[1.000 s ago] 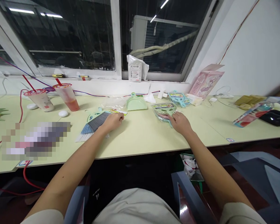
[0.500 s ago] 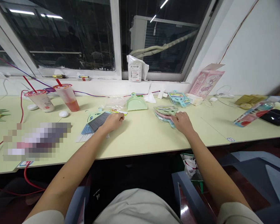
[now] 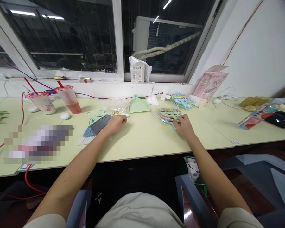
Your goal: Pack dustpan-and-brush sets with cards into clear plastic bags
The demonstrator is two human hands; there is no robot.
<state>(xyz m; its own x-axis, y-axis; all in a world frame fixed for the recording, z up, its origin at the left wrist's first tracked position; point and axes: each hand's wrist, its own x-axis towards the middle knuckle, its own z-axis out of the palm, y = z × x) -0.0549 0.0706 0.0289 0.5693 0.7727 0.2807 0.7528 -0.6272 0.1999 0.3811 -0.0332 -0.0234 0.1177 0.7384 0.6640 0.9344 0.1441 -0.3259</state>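
My left hand [image 3: 117, 124] is closed round the handle of a small brush with grey bristles [image 3: 101, 124]; a yellow-green end pokes out past the fingers. Under and beside that brush lie blue and white bristles [image 3: 86, 136] and a light green dustpan [image 3: 93, 117], partly covered. My right hand [image 3: 183, 126] pinches the near right edge of a plastic-wrapped stack of dustpan sets [image 3: 168, 114], in green, pink and blue, resting on the table. Between the hands, farther back, a pale green dustpan [image 3: 139, 106] lies by itself.
Two drink cups with red straws [image 3: 67, 99] stand at the back left. Behind the right hand is another wrapped blue set [image 3: 182, 100], with a pink box [image 3: 211, 83] beyond it. Clear plastic wrapping [image 3: 116, 104] lies near the wall. A bottle [image 3: 257, 116] lies far right.
My right hand has shifted slightly left and down along the edge of the wrapped stack, its fingers gathered closer together. My left hand and the brush stay in place.
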